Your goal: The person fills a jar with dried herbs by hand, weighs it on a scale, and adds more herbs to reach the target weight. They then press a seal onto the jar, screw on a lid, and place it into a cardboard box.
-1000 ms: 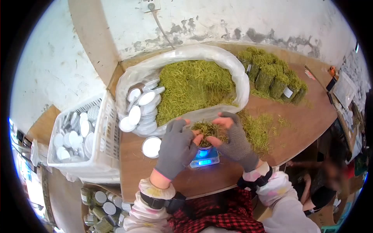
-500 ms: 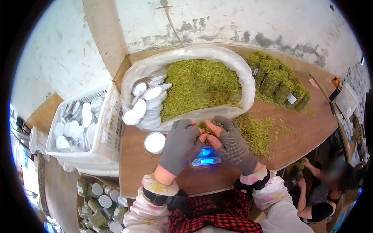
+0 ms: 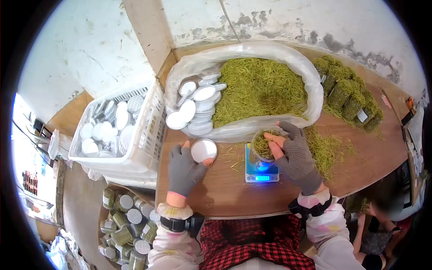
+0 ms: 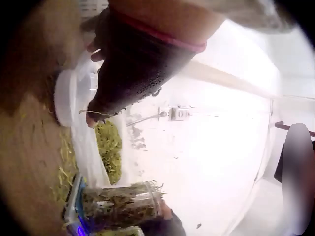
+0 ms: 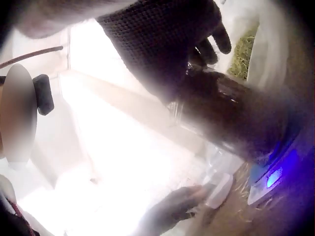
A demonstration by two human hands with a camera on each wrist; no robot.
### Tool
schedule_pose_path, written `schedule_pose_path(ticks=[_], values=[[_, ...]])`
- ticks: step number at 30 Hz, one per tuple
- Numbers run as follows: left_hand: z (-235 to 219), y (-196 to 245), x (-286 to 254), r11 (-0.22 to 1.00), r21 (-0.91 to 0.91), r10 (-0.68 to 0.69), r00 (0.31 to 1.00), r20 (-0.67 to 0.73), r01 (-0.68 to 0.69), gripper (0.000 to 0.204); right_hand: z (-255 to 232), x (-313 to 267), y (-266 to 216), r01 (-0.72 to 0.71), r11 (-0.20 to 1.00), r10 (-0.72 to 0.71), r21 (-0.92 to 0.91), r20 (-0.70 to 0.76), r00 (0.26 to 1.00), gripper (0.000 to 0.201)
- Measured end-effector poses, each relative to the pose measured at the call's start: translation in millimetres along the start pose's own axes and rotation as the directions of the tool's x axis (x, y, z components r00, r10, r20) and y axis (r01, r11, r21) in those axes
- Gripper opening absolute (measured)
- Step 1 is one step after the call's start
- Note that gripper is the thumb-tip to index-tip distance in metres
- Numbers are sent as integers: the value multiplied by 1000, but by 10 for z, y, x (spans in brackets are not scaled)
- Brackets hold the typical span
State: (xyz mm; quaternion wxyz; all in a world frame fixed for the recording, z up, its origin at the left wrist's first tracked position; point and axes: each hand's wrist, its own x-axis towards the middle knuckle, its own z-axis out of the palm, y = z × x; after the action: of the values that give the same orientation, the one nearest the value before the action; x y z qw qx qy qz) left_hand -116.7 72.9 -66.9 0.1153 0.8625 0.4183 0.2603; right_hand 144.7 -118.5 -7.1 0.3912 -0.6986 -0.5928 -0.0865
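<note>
A clear jar packed with green tea leaves stands on a small blue-lit scale on the wooden table. My gloved right hand grips the jar's top, thumb across the leaves at its mouth. The right wrist view shows the same hand over the dark jar. To the left, my gloved left hand pinches a round white lid lying on the table. In the left wrist view its fingers curl around that lid, with the jar further off.
A big plastic bag of loose tea leaves, with a stack of white lids inside, lies behind the scale. A white crate of lids stands at left. Filled jars sit at back right, more jars below the table. Another person sits at right.
My left hand has left the jar and moved left to the white lid on the table. The right hand stays on the jar. The leaves no longer heap above its mouth.
</note>
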Motion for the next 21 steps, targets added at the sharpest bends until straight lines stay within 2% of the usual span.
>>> schedule_pose_path(ticks=[1, 2, 4, 5, 7, 11, 13, 14, 16, 20, 21], values=[[18, -21, -19, 993, 109, -51, 997, 58, 45, 91, 9, -11, 5, -11, 1000, 11, 12, -11, 1000, 29], [46, -29, -23, 993, 106, -56, 997, 58, 50, 91, 2, -16, -6, -9, 1000, 9, 10, -5, 1000, 29], [17, 86, 55, 987, 83, -151, 970, 192, 137, 90, -31, -8, -33, -12, 1000, 12, -3, -2, 1000, 28], [38, 91, 66, 988, 80, -145, 970, 193, 132, 90, -32, -12, -26, -15, 1000, 15, -8, -4, 1000, 28], [104, 59, 104, 997, -9, -76, 986, 146, 78, 80, -10, -26, 4, -2, 1000, 2, 11, -11, 1000, 28], [215, -87, 137, 994, -110, -7, 990, 141, 23, 77, 22, -50, 21, -25, 1000, 25, 19, -30, 999, 28], [205, -66, 113, 988, -145, 46, 999, -26, -50, 78, 29, -57, 28, -10, 999, 11, 36, -46, 999, 28], [222, -76, 113, 988, -144, 44, 999, -22, -47, 78, 33, -60, 22, -12, 999, 14, 37, -43, 999, 28], [314, -138, 135, 977, -171, 118, 989, -87, -131, 83, 28, -54, 12, -19, 999, 20, 28, -43, 999, 27], [512, -297, 136, 933, -318, 128, 981, -144, -168, 83, 15, -42, 33, 0, 998, 2, 60, -37, 999, 27], [405, -208, 136, 928, -336, 120, 982, -144, -163, 82, 10, -41, 16, -15, 998, 17, 62, -38, 999, 27]])
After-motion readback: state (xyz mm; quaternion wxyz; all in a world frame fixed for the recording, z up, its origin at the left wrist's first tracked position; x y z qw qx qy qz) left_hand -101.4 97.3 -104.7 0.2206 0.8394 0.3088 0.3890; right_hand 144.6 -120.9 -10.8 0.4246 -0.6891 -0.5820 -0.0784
